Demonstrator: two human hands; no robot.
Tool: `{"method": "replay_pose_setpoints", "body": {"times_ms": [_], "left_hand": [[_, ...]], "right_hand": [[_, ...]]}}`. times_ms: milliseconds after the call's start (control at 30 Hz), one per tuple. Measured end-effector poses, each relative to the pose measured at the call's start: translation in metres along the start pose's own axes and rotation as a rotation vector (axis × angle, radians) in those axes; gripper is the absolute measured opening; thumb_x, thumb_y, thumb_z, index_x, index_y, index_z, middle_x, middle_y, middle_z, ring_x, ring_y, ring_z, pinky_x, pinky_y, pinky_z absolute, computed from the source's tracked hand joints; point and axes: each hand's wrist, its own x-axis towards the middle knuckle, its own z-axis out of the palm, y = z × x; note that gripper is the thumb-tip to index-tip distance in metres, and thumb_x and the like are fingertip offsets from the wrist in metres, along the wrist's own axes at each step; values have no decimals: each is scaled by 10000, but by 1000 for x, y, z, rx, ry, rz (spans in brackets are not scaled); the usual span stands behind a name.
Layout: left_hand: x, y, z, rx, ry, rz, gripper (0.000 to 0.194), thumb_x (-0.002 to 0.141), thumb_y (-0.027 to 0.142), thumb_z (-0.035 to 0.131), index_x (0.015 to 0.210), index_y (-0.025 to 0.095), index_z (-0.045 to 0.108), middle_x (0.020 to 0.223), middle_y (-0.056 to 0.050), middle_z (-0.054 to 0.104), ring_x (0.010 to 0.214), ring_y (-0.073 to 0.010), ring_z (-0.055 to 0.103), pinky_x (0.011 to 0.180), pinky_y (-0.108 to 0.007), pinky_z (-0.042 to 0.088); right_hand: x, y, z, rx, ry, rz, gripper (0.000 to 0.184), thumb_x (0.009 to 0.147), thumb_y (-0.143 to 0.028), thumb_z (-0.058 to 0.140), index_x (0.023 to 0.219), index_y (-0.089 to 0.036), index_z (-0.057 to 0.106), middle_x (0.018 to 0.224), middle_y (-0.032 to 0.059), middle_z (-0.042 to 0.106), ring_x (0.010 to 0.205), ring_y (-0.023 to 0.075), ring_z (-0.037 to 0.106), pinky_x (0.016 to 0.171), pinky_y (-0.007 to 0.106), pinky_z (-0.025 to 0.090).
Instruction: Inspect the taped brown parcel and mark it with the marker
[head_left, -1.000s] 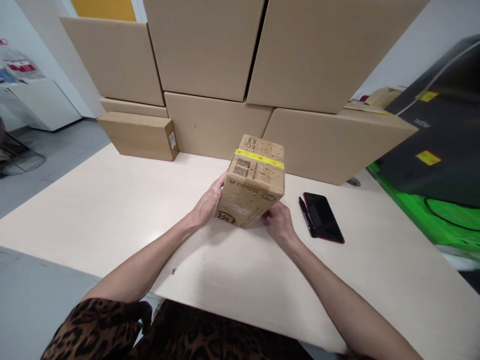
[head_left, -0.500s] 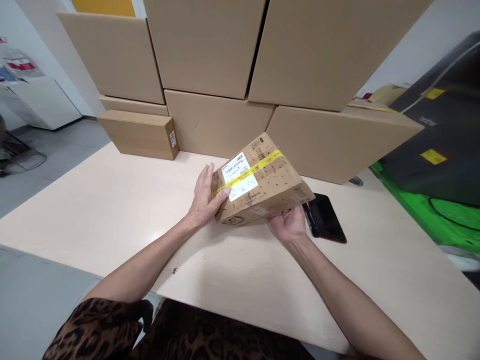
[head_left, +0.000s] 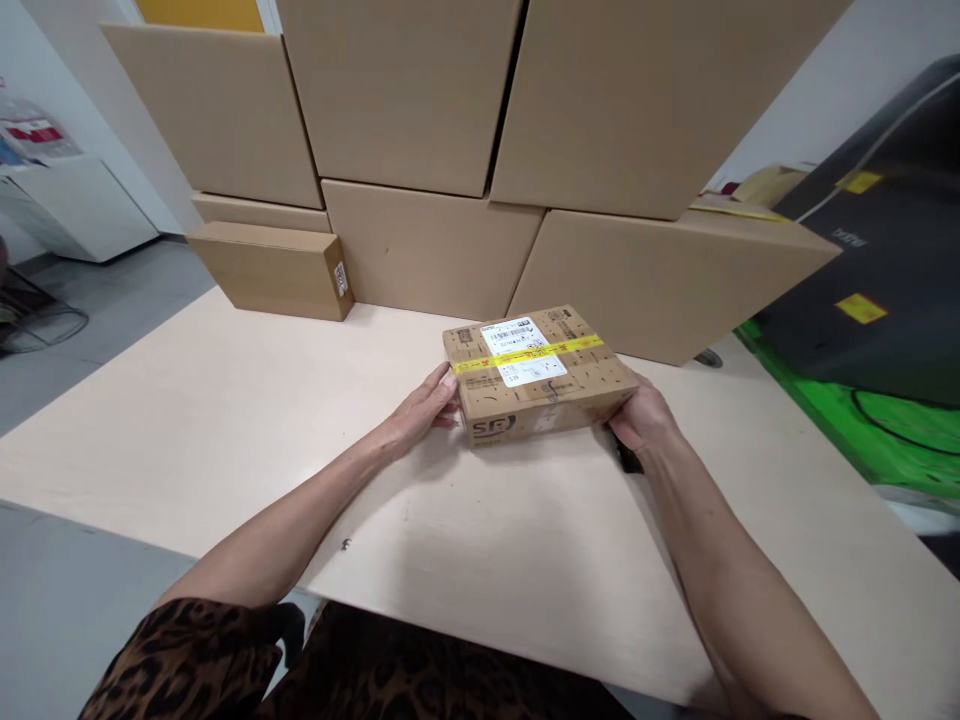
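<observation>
A cardboard parcel box (head_left: 540, 395) is held between my two hands over the white table (head_left: 420, 560), its labelled face up. Yellow tape (head_left: 472, 363) runs across it, and a white shipping label (head_left: 523, 352) sits partly under the tape. My left hand (head_left: 421, 408) presses against the box's left side, fingers at its edge. At the right front corner, my right hand (head_left: 645, 415) grips the box, with some fingers hidden beneath. Whether the box's underside touches the table I cannot tell. A dark object (head_left: 627, 457), mostly covered, shows by my right wrist.
Large cardboard boxes (head_left: 435, 245) are stacked along the table's back. A smaller flat box (head_left: 270, 270) stands at the back left. To the right are a black Brother-branded case (head_left: 877, 240) and a green surface (head_left: 825, 420).
The parcel has turned from standing on end, through a tilt, to lying with its label up. My right hand has moved rightward to its corner, and the phone and pen are now mostly covered.
</observation>
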Motion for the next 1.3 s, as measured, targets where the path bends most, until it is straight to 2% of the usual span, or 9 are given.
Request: {"method": "replay_pose_setpoints", "body": {"times_ms": [133, 267, 400, 633, 767, 900, 1067, 1200, 1300], "left_hand": [[1, 4, -1, 62, -11, -100, 869, 907, 785, 711, 1661, 428, 468, 1665, -111, 581, 1525, -474, 533, 1228, -761, 401], [-1, 13, 1, 24, -40, 30, 904, 885, 792, 735, 1669, 463, 430, 1812, -75, 367, 1641, -479, 371, 1302, -769, 297], [-3, 17, 1, -30, 10, 170, 1046, 834, 730, 837, 1702, 439, 331, 1849, -89, 254, 1700, -439, 256, 1350, -690, 276], [-3, 20, -2, -116, -33, 53, 1085, 799, 564, 915, 1694, 328, 349, 1720, -179, 448, 1571, -466, 480, 1322, -688, 361], [-2, 25, -9, -72, 1, 155, 1102, 764, 483, 938, 1690, 349, 356, 1660, -164, 511, 1550, -479, 496, 1267, -677, 442], [3, 29, -25, 39, 8, 287, 1174, 675, 514, 970, 1685, 377, 387, 1666, -122, 513, 1572, -479, 467, 1302, -657, 388], [-3, 42, -30, 138, -94, 276, 1182, 699, 502, 961, 1708, 362, 362, 1714, -130, 493, 1609, -458, 429, 1316, -630, 388], [-8, 47, -24, 135, -167, 255, 1159, 718, 481, 959, 1696, 267, 375, 1558, -197, 642, 1449, -474, 609, 1188, -646, 517], [-8, 47, -23, 99, -129, 317, 1254, 626, 441, 1008, 1685, 236, 368, 1455, -200, 711, 1436, -482, 616, 1160, -653, 530]], "right_hand": [[-3, 2, 2, -85, -7, 80, 268, 773, -530, 878, 898, -315, 778, 912, 13, 848, 1103, 332, 807, 883, 500, 706], [-13, -3, 13, -30, -90, 85, 423, 854, -683, 777, 1017, -292, 791, 1039, 48, 850, 1223, 356, 765, 959, 552, 673], [-24, -7, 24, 28, -180, -20, 414, 803, -632, 827, 1069, -321, 766, 1160, 33, 832, 1342, 371, 703, 1030, 585, 638], [-42, -4, 33, 21, -263, -41, 491, 697, -557, 906, 1096, -312, 755, 1198, 40, 822, 1360, 363, 691, 1097, 551, 612], [-54, -5, 37, 35, -314, -135, 613, 684, -494, 930, 1239, -332, 725, 1302, 45, 804, 1359, 357, 694, 1100, 535, 609], [-57, 0, 40, 44, -331, -39, 689, 577, -468, 970, 1206, -338, 720, 1218, 53, 833, 1334, 383, 710, 1082, 589, 617], [-59, -2, 40, 2, -400, -10, 832, 538, -408, 1003, 1305, -299, 697, 1124, 75, 853, 1208, 414, 772, 1068, 655, 614], [-65, -13, 39, -64, -479, -146, 976, 517, -384, 1049, 1403, -318, 644, 1344, 93, 795, 1297, 417, 731, 1122, 641, 590], [-68, -17, 39, -139, -513, -221, 1046, 517, -428, 1062, 1453, -336, 603, 1469, 103, 730, 1413, 429, 653, 1192, 648, 544]]}}
